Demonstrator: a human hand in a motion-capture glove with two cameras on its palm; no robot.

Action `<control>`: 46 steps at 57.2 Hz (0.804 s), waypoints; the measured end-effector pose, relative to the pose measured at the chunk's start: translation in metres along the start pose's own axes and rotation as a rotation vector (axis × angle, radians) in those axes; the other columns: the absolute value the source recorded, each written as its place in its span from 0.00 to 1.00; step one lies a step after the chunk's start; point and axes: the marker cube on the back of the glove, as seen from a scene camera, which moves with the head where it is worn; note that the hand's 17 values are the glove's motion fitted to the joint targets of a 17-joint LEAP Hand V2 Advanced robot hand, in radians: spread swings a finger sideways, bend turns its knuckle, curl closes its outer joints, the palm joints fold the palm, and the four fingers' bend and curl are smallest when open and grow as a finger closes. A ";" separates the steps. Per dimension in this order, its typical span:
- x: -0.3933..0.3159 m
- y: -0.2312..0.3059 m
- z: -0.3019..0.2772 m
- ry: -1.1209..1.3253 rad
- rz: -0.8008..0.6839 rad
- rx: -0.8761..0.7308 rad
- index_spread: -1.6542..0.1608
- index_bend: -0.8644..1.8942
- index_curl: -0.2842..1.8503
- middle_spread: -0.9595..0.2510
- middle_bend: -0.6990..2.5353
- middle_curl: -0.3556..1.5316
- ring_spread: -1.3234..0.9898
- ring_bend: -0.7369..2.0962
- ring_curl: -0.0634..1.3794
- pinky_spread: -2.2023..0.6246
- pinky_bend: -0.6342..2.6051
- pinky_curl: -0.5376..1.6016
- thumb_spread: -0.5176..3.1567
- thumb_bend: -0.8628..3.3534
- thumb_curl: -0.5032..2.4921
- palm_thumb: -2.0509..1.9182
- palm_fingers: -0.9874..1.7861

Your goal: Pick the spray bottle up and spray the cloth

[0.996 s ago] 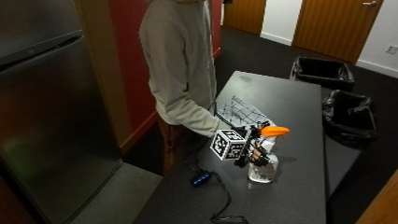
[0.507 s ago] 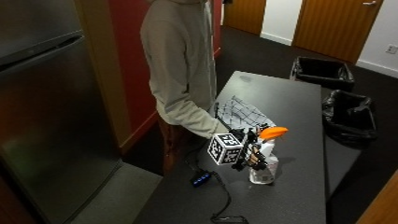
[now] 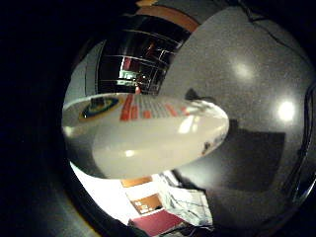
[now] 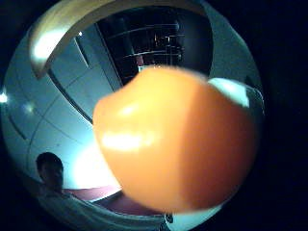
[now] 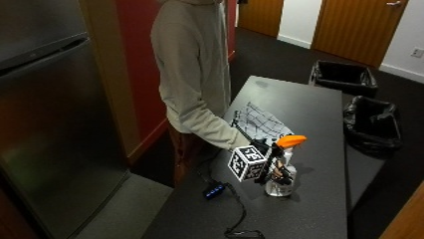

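Gloved right hand [image 5: 273, 162] wraps the clear plastic spray bottle with orange trigger head [image 5: 281, 167], base on or just above the dark table [image 5: 318, 209]. Beyond, the white checked cloth [image 5: 260, 122] lies flat. Risk: nozzle seems off-aim, so spray may miss.

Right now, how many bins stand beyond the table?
2: one bin past the table's far end, another along its far side. Others may lie outside the view.
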 end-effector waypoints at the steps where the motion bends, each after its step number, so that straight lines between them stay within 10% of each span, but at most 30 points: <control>1: -0.001 -0.002 0.000 0.003 0.000 -0.003 0.74 0.35 0.22 0.80 0.29 0.37 0.55 0.41 0.25 0.82 0.34 0.42 0.38 0.20 0.28 0.65 0.38; 19: -0.009 -0.023 0.011 0.092 -0.022 -0.106 0.75 0.37 0.23 0.78 0.31 0.38 0.54 0.42 0.25 0.82 0.32 0.41 0.38 0.20 0.28 0.66 0.45; 46: -0.052 -0.016 0.076 0.353 -0.120 -0.566 0.80 0.45 0.34 0.69 0.39 0.44 0.49 0.45 0.32 0.73 0.25 0.40 0.26 0.20 0.36 0.76 0.86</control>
